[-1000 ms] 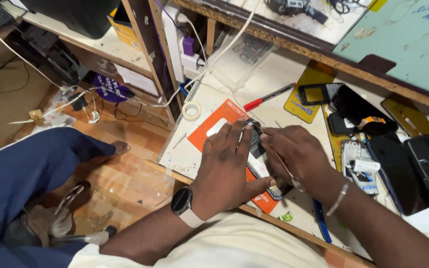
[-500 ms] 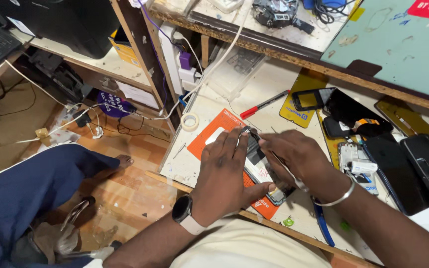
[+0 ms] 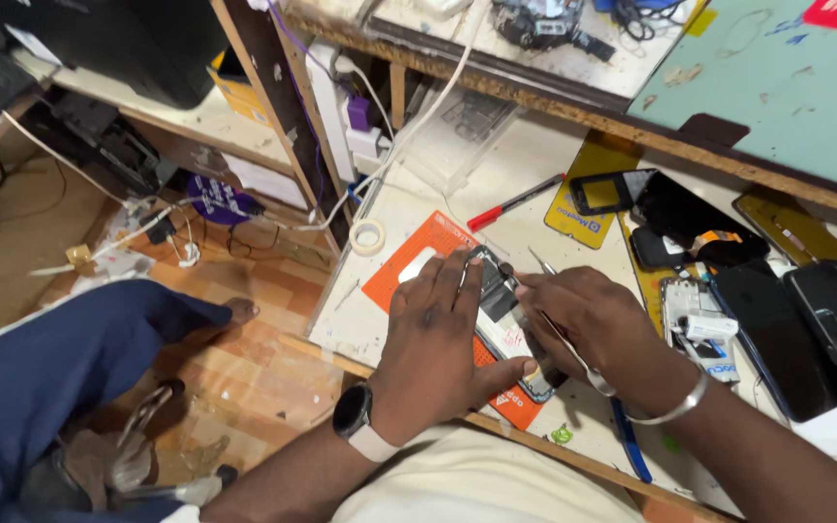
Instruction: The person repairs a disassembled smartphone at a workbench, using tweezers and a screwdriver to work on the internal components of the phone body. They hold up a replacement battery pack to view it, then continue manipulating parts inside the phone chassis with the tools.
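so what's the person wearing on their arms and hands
Both forearms are bare, with no sleeves or gloves. The left hand has a black smartwatch on a pale strap at the wrist. The right hand has a thin silver bangle around the wrist. No rings are visible.

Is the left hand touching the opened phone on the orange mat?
Touching. The head view shows the left hand pressed flat over the opened phone, thumb against its lower edge.

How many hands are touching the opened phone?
2. The left hand presses flat on the opened phone; the right hand works at its right edge with tweezers.
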